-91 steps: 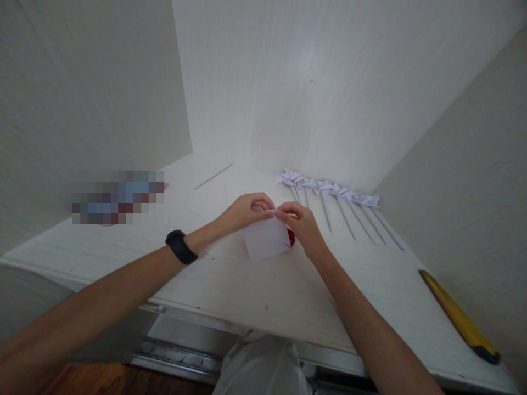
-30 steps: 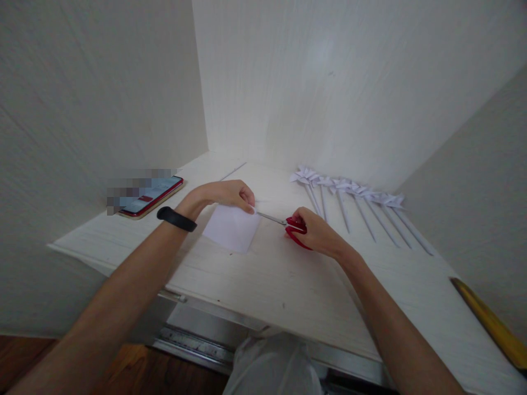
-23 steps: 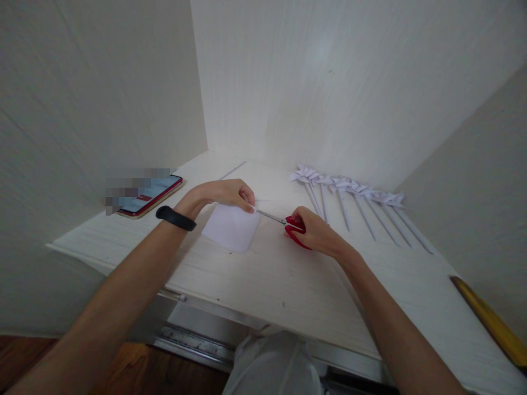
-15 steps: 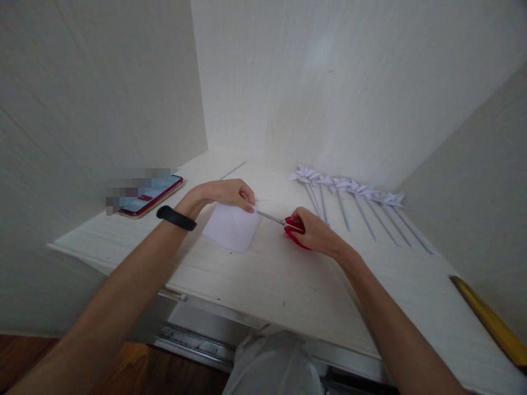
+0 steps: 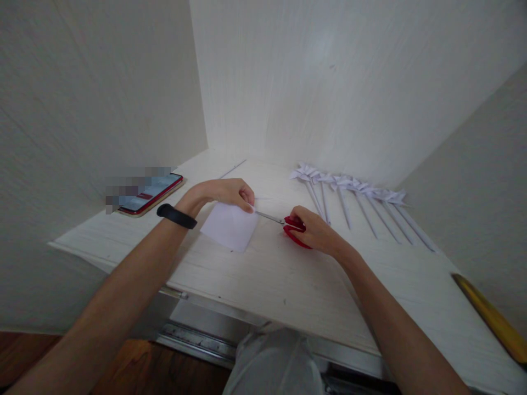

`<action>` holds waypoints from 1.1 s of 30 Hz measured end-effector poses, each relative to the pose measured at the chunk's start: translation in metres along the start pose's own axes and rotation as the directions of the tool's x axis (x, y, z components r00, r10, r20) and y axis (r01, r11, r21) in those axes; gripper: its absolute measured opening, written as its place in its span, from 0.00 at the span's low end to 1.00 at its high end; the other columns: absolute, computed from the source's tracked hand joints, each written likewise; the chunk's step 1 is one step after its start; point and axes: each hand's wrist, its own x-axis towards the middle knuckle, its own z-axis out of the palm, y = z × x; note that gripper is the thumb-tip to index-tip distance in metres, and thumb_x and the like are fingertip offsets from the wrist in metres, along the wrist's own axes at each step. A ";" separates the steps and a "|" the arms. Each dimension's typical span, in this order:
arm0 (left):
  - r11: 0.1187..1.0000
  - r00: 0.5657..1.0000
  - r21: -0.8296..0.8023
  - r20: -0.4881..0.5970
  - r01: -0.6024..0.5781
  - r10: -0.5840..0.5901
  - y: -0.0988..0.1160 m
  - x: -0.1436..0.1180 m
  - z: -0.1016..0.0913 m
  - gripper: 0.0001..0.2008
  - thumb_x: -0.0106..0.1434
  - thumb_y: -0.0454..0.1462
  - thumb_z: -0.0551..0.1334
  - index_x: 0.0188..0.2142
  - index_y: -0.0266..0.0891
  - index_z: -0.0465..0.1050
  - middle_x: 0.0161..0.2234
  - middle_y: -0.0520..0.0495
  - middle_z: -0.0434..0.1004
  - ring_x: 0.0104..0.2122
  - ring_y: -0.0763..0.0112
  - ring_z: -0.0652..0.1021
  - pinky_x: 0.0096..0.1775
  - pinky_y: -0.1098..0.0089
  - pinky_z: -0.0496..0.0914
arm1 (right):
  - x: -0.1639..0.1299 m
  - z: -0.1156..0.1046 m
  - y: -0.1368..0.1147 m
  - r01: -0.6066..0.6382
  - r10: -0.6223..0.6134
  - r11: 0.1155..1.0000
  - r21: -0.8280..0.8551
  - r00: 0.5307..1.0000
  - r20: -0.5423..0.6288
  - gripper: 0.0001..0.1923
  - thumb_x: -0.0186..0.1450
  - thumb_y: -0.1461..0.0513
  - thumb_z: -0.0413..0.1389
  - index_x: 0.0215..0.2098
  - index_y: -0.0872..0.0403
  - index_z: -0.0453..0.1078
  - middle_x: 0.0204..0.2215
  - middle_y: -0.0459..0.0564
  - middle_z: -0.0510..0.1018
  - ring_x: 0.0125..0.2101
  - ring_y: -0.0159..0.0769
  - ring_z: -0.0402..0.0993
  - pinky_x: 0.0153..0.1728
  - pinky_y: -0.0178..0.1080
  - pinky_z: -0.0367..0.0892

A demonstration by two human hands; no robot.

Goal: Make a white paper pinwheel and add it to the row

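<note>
My left hand [image 5: 235,194] pinches the upper edge of a square white sheet of paper [image 5: 229,227], close to its right corner. Red-handled scissors [image 5: 293,222] are in my right hand [image 5: 312,229], with fingers through the loops. Their blades point left and reach the paper's corner beside my left thumb. I cannot tell how far the blades are parted. A dark band circles my left wrist.
Several white paper pinwheels [image 5: 349,185] on paper sticks lie in a row at the back right. A thin stick [image 5: 233,168] rests at the back. A phone [image 5: 154,195] lies left, a yellow object [image 5: 489,315] right. Walls enclose the white desktop [image 5: 255,285] on three sides.
The paper's lower part has shifted very slightly left. Both hands and the scissors stay almost in the same place, and the view has moved a little.
</note>
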 end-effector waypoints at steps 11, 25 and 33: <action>0.998 0.999 -0.056 0.026 -0.042 0.043 0.004 -0.003 0.002 0.06 0.47 0.35 0.65 0.26 0.35 0.74 0.19 0.53 0.72 0.18 0.78 0.68 0.20 0.78 0.58 | 0.001 -0.004 -0.002 0.064 -0.063 0.998 -0.023 0.998 0.013 0.06 0.58 0.62 0.53 0.29 0.53 0.58 0.28 0.46 0.68 0.27 0.31 0.62 0.28 0.34 0.57; 0.998 1.000 -0.067 0.019 -0.016 0.017 0.016 -0.009 0.005 0.04 0.48 0.34 0.65 0.24 0.34 0.73 0.18 0.53 0.71 0.17 0.79 0.67 0.19 0.77 0.57 | 0.000 -0.005 0.001 0.051 -0.051 0.999 -0.006 0.998 0.035 0.05 0.59 0.61 0.52 0.31 0.53 0.59 0.29 0.47 0.69 0.27 0.32 0.63 0.28 0.34 0.58; 0.997 1.000 -0.075 0.009 0.013 -0.012 0.016 -0.011 0.003 0.06 0.48 0.37 0.65 0.23 0.36 0.73 0.18 0.53 0.70 0.17 0.78 0.67 0.19 0.77 0.56 | 0.001 -0.004 0.002 -0.039 0.039 0.997 0.061 0.999 0.010 0.08 0.58 0.59 0.54 0.33 0.53 0.60 0.32 0.50 0.72 0.29 0.34 0.67 0.30 0.36 0.61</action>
